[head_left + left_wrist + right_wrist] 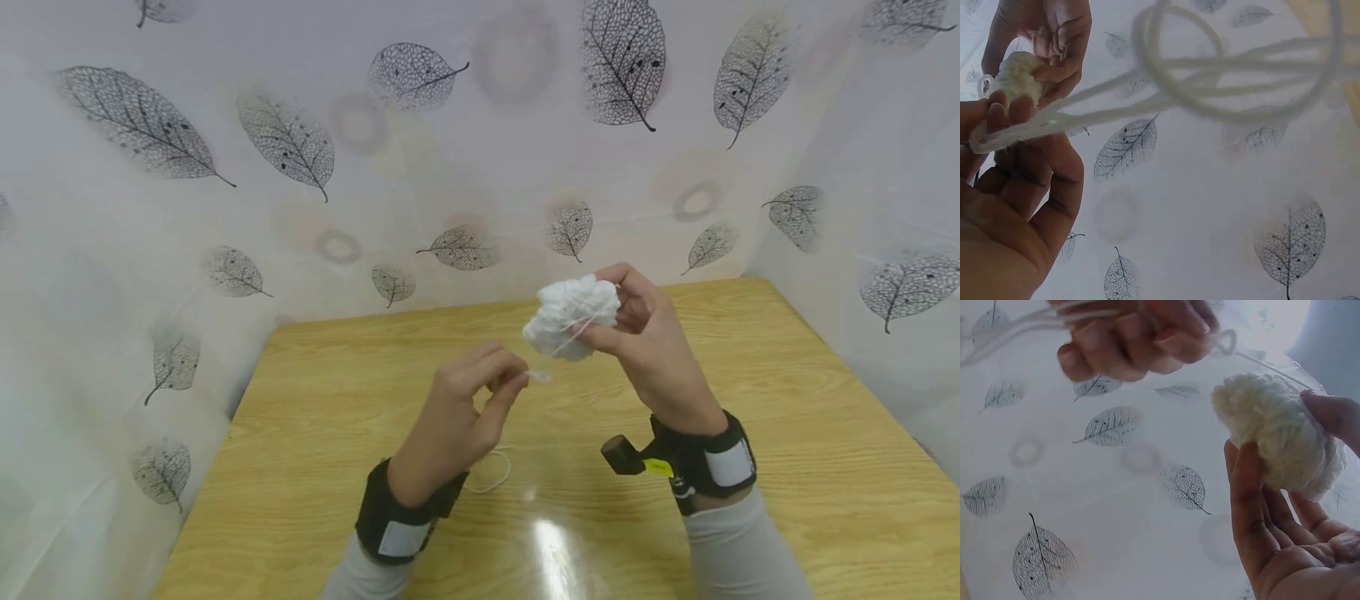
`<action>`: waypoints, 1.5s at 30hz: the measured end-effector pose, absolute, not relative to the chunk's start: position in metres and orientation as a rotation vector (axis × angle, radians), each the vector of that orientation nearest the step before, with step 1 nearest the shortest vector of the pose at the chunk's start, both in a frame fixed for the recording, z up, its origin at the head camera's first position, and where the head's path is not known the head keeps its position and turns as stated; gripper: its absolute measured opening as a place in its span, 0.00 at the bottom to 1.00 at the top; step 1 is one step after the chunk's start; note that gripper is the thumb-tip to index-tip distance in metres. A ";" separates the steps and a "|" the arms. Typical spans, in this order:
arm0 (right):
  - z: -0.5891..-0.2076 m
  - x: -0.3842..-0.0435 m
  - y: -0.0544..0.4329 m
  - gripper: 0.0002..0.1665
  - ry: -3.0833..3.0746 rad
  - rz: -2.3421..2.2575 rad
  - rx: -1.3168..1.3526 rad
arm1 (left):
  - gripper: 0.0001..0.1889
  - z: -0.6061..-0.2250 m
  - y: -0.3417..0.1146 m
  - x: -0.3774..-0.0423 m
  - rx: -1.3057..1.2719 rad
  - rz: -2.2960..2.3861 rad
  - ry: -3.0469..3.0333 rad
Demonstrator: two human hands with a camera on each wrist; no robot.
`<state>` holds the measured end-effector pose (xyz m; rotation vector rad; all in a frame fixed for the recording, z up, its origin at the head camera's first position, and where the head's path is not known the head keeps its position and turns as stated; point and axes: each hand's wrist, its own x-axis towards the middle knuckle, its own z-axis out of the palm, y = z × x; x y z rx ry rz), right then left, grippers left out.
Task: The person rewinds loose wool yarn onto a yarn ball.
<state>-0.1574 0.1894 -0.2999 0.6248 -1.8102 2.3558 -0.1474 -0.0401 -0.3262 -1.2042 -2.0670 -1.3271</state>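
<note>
My right hand (pixel 660 358) grips a white bundle of yarn (pixel 573 312), thumb on the near side and fingers behind it. In the right wrist view the bundle (pixel 1279 431) looks thick and lumpy, and a thin strand runs from under the thumb toward the left hand. Lower and to the left, my left hand (pixel 468 400) pinches white yarn (pixel 537 377) between thumb and fingertips, with a small loop sticking out past them. Several loose strands (pixel 1116 112) trail from that pinch across the left wrist view.
A curl of white yarn (pixel 491 487) shows by the left wrist, over the wooden table (pixel 337 417). Pale leaf-print cloth (pixel 465 167) hangs behind the table and at both sides. Each wrist wears a black strap; a small dark device (pixel 624 455) juts from the right one.
</note>
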 end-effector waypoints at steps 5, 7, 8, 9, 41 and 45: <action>-0.299 -0.157 0.193 0.23 -1.751 2.506 0.721 | 0.06 -0.328 -0.044 -0.153 -1.170 -1.322 -2.081; -0.299 -0.157 0.196 0.23 -1.788 2.538 0.792 | 0.06 -0.329 -0.046 -0.155 -1.146 -1.318 -2.084; -0.300 -0.157 0.197 0.23 -1.824 2.540 0.832 | 0.07 -0.329 -0.047 -0.156 -1.132 -1.314 -2.086; -0.300 -0.157 0.197 0.23 -1.864 2.538 0.868 | 0.07 -0.330 -0.048 -0.157 -1.120 -1.312 -2.087; -0.313 -0.158 0.177 0.22 -2.592 1.369 1.018 | 0.10 -0.324 -0.049 -0.147 -1.119 -1.327 -2.032; -0.312 -0.158 0.174 0.21 -2.550 1.299 0.865 | 0.11 -0.325 -0.042 -0.145 -1.198 -1.308 -1.938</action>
